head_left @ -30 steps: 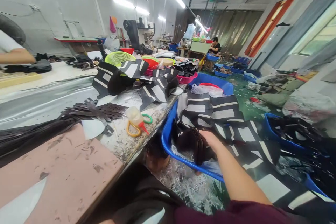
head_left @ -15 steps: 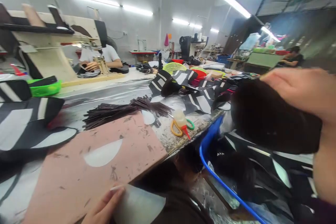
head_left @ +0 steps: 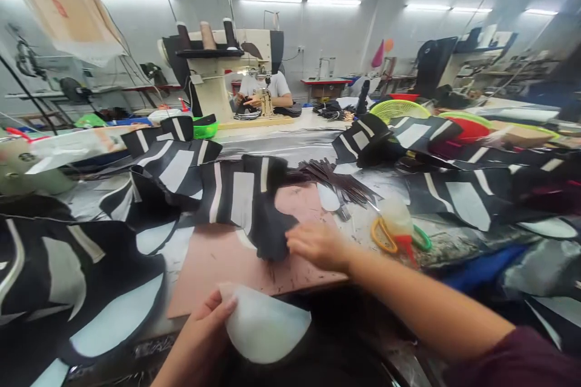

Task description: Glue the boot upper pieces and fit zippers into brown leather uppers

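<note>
Between the thumb and fingers of my left hand (head_left: 213,314) is a pale half-round piece (head_left: 267,323), held near the table's front edge. My right hand (head_left: 318,245) is closed on the edge of a dark shoe upper (head_left: 267,217) with white strips on its inner side. That upper lies partly over a pink board (head_left: 209,263). Part of another pale piece (head_left: 245,238) shows from under the upper. A bundle of thin dark strips (head_left: 338,184) lies just beyond the board.
More dark uppers (head_left: 177,169) lie on the left and right of the table. Right of the board are scissors (head_left: 384,236) and a glue bottle with a red tip (head_left: 402,224). Across the table, a person (head_left: 276,91) works at a sewing machine (head_left: 209,81).
My view has swung left. My right hand has brought the dark upper from the blue-rimmed bin side onto the pink board. My left hand still holds the pale piece.
</note>
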Demonstrator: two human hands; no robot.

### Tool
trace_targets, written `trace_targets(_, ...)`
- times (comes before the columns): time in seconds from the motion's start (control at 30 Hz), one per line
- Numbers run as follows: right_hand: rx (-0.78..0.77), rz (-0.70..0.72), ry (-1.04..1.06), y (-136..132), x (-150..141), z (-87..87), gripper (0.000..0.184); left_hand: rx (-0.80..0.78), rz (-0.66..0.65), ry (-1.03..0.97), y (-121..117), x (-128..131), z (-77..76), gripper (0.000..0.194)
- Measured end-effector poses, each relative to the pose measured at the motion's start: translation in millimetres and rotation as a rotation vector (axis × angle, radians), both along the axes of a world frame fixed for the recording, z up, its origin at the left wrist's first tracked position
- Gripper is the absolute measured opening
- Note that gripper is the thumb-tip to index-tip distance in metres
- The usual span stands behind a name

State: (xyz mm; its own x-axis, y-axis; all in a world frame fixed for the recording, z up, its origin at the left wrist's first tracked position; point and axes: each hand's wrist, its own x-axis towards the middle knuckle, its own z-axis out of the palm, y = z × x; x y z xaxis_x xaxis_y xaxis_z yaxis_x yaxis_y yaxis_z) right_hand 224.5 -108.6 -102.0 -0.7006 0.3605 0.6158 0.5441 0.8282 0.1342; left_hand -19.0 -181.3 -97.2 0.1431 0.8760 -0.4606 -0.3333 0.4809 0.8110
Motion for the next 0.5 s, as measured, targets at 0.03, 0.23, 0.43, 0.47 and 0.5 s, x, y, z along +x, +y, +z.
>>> trace_targets(0.03,-0.087,-0.010,0.001,-5,-6,-23.2,0.031,-0.004,0.027,-0.027,2,-4,0.0,0.038)
trace_targets(0.23,-0.524,-0.045,0.085,-43,-6,-44.8,0.021,0.043,0.019,-0.095,30,21,-9.2,0.041)
trace_targets(0.43,-1.133,-0.246,0.510,-34,0,-21.4,0.042,0.034,-0.008,0.006,49,60,-28.1,0.031)
trace_targets(0.47,-1.181,-0.344,0.555,-31,0,-22.6,0.035,0.045,-0.034,0.056,51,60,-29.3,0.030)
trace_targets(0.5,-1.213,-0.425,0.568,-27,0,-24.1,0.030,0.059,-0.070,0.129,52,58,-29.5,0.030)
